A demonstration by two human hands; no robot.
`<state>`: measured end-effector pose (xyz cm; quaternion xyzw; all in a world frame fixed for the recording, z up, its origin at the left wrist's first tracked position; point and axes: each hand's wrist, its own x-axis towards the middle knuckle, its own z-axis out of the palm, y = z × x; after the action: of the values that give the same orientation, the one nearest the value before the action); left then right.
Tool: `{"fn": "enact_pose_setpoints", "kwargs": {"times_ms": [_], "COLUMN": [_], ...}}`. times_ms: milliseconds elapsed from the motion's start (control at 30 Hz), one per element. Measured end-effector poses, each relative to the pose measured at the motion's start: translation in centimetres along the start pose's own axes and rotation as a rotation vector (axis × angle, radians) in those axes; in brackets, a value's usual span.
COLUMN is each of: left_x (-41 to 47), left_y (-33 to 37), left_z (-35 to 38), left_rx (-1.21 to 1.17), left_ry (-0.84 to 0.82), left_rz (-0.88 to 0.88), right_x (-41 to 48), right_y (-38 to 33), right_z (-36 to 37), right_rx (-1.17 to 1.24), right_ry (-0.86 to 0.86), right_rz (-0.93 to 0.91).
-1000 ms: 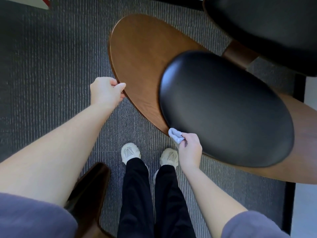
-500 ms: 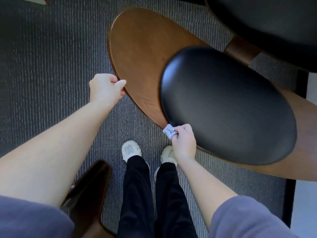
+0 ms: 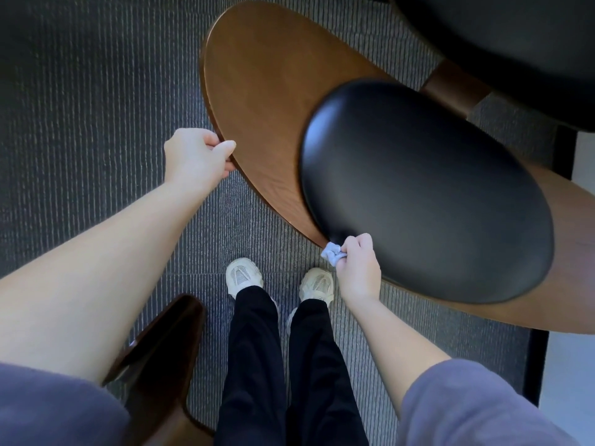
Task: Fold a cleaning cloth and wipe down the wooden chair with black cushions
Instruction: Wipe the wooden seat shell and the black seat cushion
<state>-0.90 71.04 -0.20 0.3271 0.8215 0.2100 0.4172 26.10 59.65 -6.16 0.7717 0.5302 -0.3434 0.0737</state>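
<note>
At centre left of the frame your left hand point(image 3: 198, 157) grips the rim of the wooden chair point(image 3: 264, 101); lower centre, your right hand point(image 3: 357, 268) pinches the bunched cleaning cloth point(image 3: 333, 254) at the near edge of the black cushion point(image 3: 425, 191); such a small wad may slip out, I think.

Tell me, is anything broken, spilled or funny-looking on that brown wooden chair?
Nothing is broken or spilled. The brown curved wooden chair and its shiny black oval cushion look whole. Only the small pale blue cleaning cloth looks odd: it is scrunched in the right hand at the cushion's edge, not neatly folded.
</note>
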Motion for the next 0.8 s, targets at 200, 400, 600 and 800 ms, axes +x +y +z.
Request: {"fn": "enact_pose_setpoints", "kwargs": {"times_ms": [200, 400, 600, 800], "left_x": [0.2, 0.0, 0.1, 1.0], "left_y": [0.0, 0.1, 1.4, 4.8], "left_z": [0.0, -0.6, -2.9, -4.5], "left_rx": [-0.008, -0.049, -0.099, -0.038], "left_ry": [-0.025, -0.089, -0.129, -0.087], "left_rz": [-0.027, -0.054, -0.034, -0.005], "right_x": [-1.4, -0.9, 0.8, 4.6], "right_y": [2.5, -3.4, -10.0, -14.0], "right_z": [-0.4, -2.6, -5.2, -7.6], "right_rx": [-0.022, 0.244, 0.554, 0.557], "right_ry": [0.089, 0.07, 0.199, 0.261], "right_rz": [0.086, -0.037, -0.094, -0.121]}}
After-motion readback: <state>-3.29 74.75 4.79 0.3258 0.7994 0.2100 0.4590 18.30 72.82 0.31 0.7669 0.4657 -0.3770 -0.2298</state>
